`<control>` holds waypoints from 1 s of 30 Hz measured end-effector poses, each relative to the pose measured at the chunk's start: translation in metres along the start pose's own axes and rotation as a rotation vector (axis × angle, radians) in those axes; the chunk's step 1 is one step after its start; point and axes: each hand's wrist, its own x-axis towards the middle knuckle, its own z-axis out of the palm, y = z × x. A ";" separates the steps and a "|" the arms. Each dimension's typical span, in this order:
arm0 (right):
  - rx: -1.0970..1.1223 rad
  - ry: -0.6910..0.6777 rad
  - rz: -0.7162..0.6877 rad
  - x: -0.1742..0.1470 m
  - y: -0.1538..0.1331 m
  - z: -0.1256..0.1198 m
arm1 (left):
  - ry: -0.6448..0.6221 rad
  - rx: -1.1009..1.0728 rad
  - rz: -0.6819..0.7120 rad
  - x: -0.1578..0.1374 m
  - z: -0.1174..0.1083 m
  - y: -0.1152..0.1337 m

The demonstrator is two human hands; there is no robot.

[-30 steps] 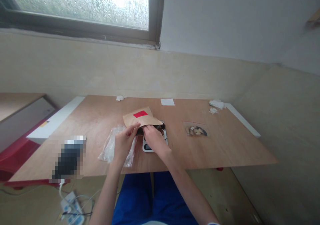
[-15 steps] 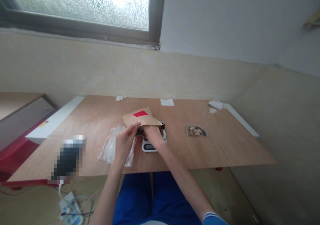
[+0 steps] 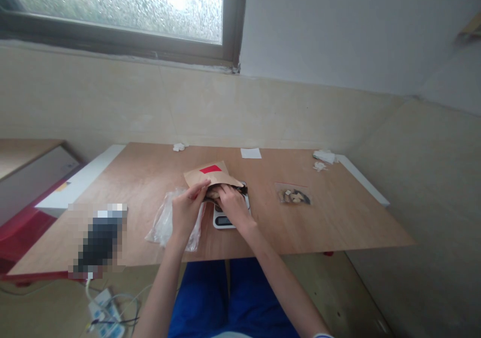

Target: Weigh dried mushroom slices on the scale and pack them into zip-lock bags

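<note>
My left hand pinches the near edge of a brown paper bag that has a red label and a dark inside. The bag's mouth faces me and is spread apart. At that mouth is my right hand, its fingers bent and partly inside; their tips are hidden, so what they hold does not show. Pale pieces show in the opening beside them. Below the bag and right hand sits a white kitchen scale, mostly covered. A clear plastic bag lies by my left hand.
A clear zip bag with brown and dark pieces lies to the right. Farther back are a white paper and white scraps. A blurred dark object is at the left edge, above a power strip on the floor.
My right hand has drawn back toward me from deep in the paper bag, so its fingers now show at the mouth. My left hand keeps its hold on the edge.
</note>
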 end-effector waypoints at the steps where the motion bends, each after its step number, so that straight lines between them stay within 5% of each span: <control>1: 0.010 0.007 0.002 -0.001 0.000 -0.002 | 0.002 0.002 -0.002 0.000 0.000 -0.001; 7: 0.394 0.272 0.048 -0.021 0.007 -0.018 | 0.018 0.021 -0.033 0.006 -0.005 -0.002; 13: 0.848 0.572 0.315 -0.057 0.042 -0.019 | 0.055 0.048 -0.035 0.019 -0.006 0.005; 21: 0.958 0.585 0.545 -0.099 0.071 -0.001 | 0.271 0.001 -0.006 0.071 0.005 0.002; 26: 1.045 0.548 0.553 -0.104 0.068 0.005 | 0.439 -0.044 0.037 0.108 0.007 -0.010; 30: 1.038 0.522 0.564 -0.103 0.064 0.009 | 0.577 -0.049 0.048 0.110 0.004 -0.017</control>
